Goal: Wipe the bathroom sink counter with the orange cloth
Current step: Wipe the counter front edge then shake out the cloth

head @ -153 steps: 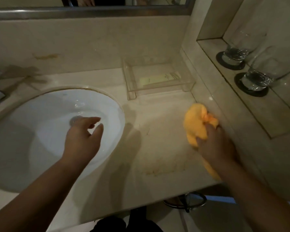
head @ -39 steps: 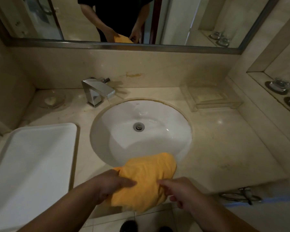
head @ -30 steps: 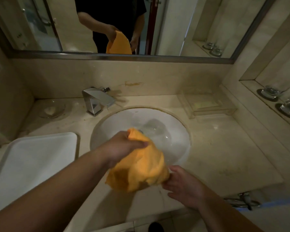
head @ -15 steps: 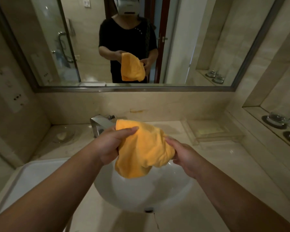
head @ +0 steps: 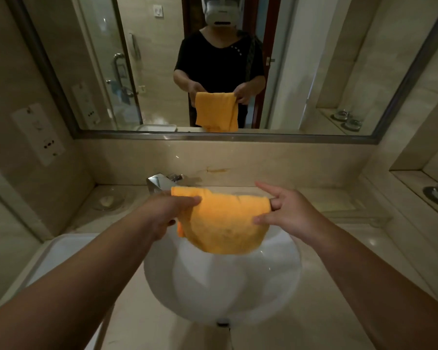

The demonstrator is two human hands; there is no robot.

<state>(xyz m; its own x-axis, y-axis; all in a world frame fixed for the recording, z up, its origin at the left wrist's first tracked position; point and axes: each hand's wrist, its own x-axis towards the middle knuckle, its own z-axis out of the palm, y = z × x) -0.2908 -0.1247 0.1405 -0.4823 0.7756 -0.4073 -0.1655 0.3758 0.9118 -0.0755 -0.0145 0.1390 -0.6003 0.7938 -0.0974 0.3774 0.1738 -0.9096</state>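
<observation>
Orange cloth unfurled over sink
Left hand and right hand pinch its top corners; formerly bunched, now ready for the counter.

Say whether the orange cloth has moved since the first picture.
Yes. The orange cloth went from the counter right of the sink basin to above it.

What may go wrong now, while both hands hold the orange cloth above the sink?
The right hand only pinches the orange cloth at its edge, so it might slip and drop into the sink. The corner held by the left hand hangs near the faucet and may catch.
</observation>
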